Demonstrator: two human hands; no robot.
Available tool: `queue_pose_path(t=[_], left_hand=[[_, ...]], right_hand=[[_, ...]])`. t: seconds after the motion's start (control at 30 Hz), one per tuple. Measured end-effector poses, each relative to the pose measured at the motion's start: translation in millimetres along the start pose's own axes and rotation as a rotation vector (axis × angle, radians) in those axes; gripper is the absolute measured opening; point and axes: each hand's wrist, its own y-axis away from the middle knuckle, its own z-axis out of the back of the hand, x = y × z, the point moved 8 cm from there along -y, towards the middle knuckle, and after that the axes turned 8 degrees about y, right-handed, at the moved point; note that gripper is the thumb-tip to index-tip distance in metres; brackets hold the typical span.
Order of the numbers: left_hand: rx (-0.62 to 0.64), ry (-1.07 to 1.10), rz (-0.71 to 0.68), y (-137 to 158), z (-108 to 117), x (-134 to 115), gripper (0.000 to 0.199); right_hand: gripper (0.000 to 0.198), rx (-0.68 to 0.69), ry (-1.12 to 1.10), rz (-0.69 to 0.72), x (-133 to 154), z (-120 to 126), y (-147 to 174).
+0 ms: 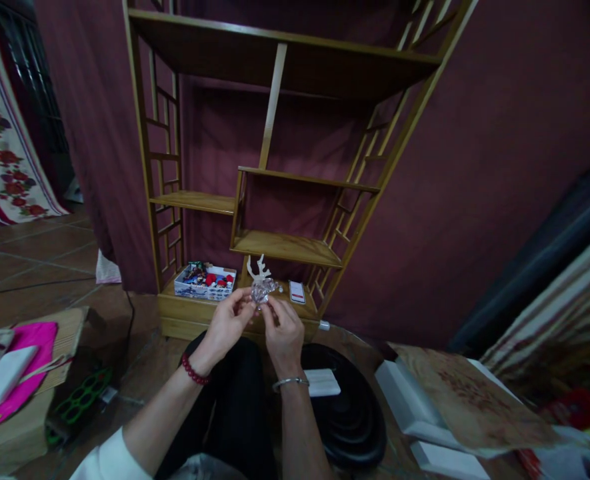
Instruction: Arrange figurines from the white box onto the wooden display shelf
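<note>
Head view: both forearms extend forward and converge in front of the wooden shelf unit (275,247). Left hand (227,320) and right hand (283,330) meet at a small clear crumpled wrapping (261,292), held above the shelf's bottom board. Fingertips of both hands are closed on the wrapping from opposite sides, in pinch grips. A white antler-shaped figure (259,268) stands just behind it. A tray of small items (205,281) sits to the left.

Clear trinket (260,292), white antlers (259,268)
</note>
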Motion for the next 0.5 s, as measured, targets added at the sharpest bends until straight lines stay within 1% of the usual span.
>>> queue_pose_path(t=[0.07,0.17,0.27,0.5], left_hand=[[-0.004,0.011,-0.006,0.0,0.4,1.2,0.031],[-0.011,0.025,0.009,-2.0,5.4,5.3,0.031],[-0.032,0.043,0.019,-6.4,15.5,6.4,0.031],[-0.131,0.098,0.001,-23.9,42.8,4.3,0.029]], right_hand=[[0.019,0.009,0.008,-0.005,0.4,0.6,-0.1],[0.019,0.028,0.024,-0.006,2.6,-4.9,-0.1],[0.019,0.055,0.027,-0.012,6.0,-16.3,-1.9],[0.015,0.135,0.006,-0.003,14.4,-44.2,-17.0]])
